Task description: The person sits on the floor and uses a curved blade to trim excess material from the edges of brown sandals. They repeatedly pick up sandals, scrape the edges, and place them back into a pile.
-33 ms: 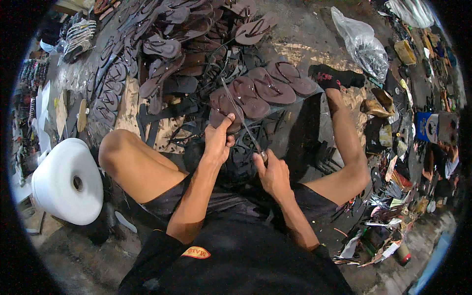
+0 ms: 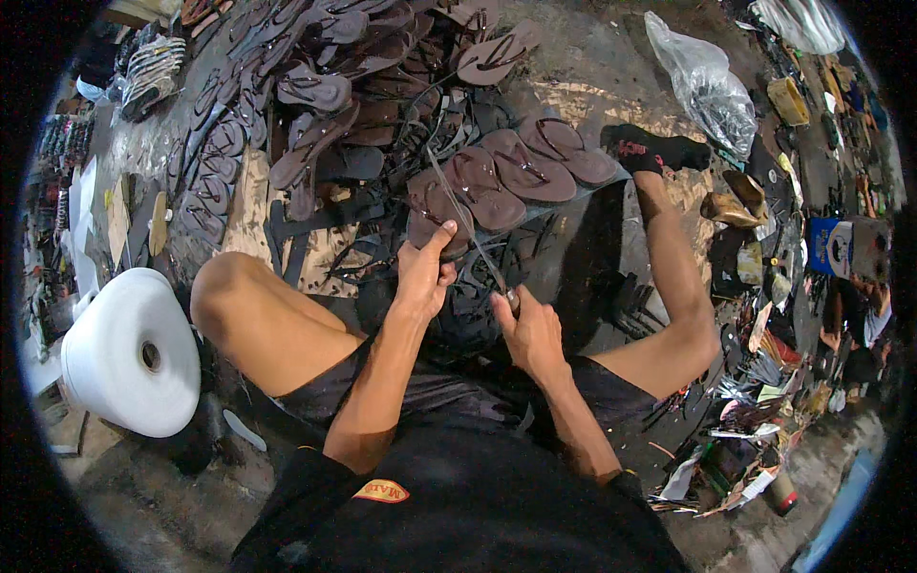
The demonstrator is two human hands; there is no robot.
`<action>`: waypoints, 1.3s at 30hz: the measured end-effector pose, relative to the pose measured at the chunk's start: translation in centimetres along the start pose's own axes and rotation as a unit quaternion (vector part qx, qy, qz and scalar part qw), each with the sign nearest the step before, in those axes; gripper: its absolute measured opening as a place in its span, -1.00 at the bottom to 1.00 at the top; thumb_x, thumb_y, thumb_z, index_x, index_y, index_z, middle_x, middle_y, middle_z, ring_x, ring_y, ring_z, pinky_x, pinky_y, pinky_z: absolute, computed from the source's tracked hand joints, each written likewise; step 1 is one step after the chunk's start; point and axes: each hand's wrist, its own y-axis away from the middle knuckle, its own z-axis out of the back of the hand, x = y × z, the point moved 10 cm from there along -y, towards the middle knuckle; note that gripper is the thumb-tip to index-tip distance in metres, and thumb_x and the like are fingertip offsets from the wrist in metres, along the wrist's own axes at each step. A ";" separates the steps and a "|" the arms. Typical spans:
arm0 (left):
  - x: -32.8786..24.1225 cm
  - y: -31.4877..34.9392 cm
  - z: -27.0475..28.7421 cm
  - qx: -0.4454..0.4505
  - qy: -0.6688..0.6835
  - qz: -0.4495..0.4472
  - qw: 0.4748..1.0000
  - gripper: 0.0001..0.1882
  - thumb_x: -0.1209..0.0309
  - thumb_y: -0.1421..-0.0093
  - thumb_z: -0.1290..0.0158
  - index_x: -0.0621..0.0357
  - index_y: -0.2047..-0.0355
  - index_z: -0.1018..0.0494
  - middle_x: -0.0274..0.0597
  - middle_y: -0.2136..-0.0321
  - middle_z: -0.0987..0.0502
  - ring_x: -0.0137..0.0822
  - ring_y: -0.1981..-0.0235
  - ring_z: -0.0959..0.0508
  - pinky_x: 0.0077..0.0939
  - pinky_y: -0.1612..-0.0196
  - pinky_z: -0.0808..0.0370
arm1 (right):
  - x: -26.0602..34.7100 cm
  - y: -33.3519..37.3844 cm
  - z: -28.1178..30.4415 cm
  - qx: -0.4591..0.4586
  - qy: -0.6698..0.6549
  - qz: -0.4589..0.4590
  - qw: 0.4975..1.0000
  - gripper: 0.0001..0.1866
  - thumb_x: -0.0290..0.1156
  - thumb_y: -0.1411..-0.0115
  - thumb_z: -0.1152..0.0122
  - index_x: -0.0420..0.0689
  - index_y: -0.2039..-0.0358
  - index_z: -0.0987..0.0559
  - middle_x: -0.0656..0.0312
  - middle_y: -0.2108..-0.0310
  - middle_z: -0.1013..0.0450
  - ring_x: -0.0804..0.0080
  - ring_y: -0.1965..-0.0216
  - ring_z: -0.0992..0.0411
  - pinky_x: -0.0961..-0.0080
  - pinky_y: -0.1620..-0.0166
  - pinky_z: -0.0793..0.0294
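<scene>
Centre frame, the left hand [image 2: 426, 275] pinches a sandal [image 2: 433, 201] under its thumb; lower right of it, the right hand [image 2: 533, 336] grips a knife [image 2: 489, 265] firmly, its fingers curled.

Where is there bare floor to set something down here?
Bare floor shows between the sandal pile and the clear plastic bag, and below the white roll. Crowded: sandals around the left hand; scrap heap at right.
</scene>
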 end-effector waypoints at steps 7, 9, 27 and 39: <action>-0.5 -0.8 -0.4 0.026 0.038 0.020 0.999 -0.73 0.31 -0.26 -0.32 0.14 0.20 -0.48 -0.35 0.47 -0.50 -0.60 0.71 -0.26 -0.73 0.71 -0.18 | -2.7 -8.4 -4.0 0.047 -0.028 0.002 0.998 -0.34 0.20 -0.38 -0.11 -0.29 0.24 -0.64 -0.36 0.26 -0.58 -0.36 0.14 -0.54 -0.15 0.05 -0.50; -0.4 -0.4 -0.9 0.048 0.055 0.022 0.997 -0.73 0.31 -0.26 -0.32 0.14 0.20 -0.48 -0.36 0.47 -0.50 -0.60 0.71 -0.26 -0.73 0.71 -0.18 | -3.9 -10.4 -5.2 0.072 -0.036 0.037 0.996 -0.32 0.20 -0.38 -0.11 -0.32 0.17 -0.63 -0.41 0.16 -0.56 -0.37 0.05 -0.52 -0.12 -0.03 -0.48; -7.0 15.5 2.6 0.049 -0.068 -0.052 0.995 -0.40 0.27 -0.26 -0.30 0.13 -0.21 -0.31 -0.27 0.19 -0.55 -0.61 0.55 -0.44 -0.74 0.68 -0.26 | 8.0 -15.8 -11.6 0.091 -0.154 0.145 0.973 -0.42 0.16 -0.44 -0.02 -0.18 0.26 -0.60 0.13 0.43 -0.56 0.26 0.34 -0.55 0.23 0.28 -0.38; -14.1 18.7 -1.7 0.102 -0.193 -0.327 0.920 -0.37 0.09 -0.38 -0.20 0.33 -0.21 -0.33 -0.08 -0.16 -0.44 -0.38 -0.12 -0.44 -0.45 -0.17 -0.41 | 17.2 2.4 10.0 -0.080 -0.445 0.252 0.856 -0.55 -0.21 -0.30 -0.41 -0.29 -0.03 -0.58 0.30 0.35 -0.56 0.55 0.28 -0.46 0.50 0.14 -0.50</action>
